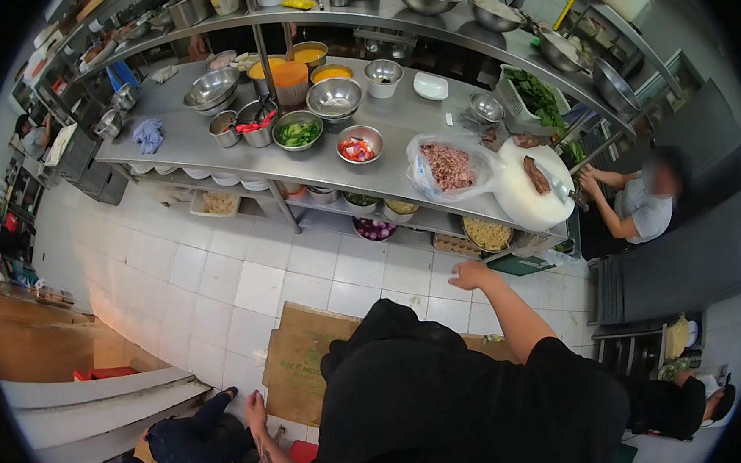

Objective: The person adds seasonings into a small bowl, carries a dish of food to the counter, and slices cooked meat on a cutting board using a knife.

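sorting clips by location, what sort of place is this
Most likely a commercial kitchen, perhaps a restaurant's. A long steel counter holds a metal bowl of cut greens, and a knife lies partly over a round white cutting board.

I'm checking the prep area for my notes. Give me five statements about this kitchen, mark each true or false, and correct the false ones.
1. Long brown meat lies on the thick, round white cutting board. True.
2. The clear plastic bag holds green leaves. False: it holds pinkish chopped pieces.
3. The white plastic basket holds green leaves. True.
4. The crumpled blue cloth lies on the tiled floor. False: it lies on the long steel counter.
5. The camera wearer's right hand grips the round steel bowl of red pieces. False: the hand is apart from that bowl.
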Tool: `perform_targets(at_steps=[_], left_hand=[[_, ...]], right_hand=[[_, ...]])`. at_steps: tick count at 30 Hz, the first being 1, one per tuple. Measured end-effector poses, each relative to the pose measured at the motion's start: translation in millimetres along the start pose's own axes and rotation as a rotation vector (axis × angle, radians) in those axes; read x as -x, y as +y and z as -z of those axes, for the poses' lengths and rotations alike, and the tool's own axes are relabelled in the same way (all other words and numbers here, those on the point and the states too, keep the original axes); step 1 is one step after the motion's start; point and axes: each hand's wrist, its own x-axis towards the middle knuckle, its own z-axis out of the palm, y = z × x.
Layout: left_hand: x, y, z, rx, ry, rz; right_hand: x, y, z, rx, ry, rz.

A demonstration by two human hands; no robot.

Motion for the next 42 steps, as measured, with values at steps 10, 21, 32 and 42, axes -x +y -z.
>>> perform_targets(at_steps=[10, 21, 32, 42], left_hand=[[184.8, -103.8, -58.3, -0.243, 0.258, 0.063], [422.9, -187.6, -116.5, -0.347, -0.205, 0.67], [190.0, 31.7, -100.7, -0.111, 0.202, -0.016], [210.5, 156.9, -240.5, -0.337, -0.155, 0.311]], right_hand=[[-9.0, 1.3, -72.8, -0.457, 0.114, 0.408], [110.5, 172.3, -177.4, -0.247, -0.51, -0.01], [-46.5, 203.9, 197.2, -0.821, 0.644, 0.443], [-339.4, 376.9, 343.9, -0.554, 0.646, -0.623]])
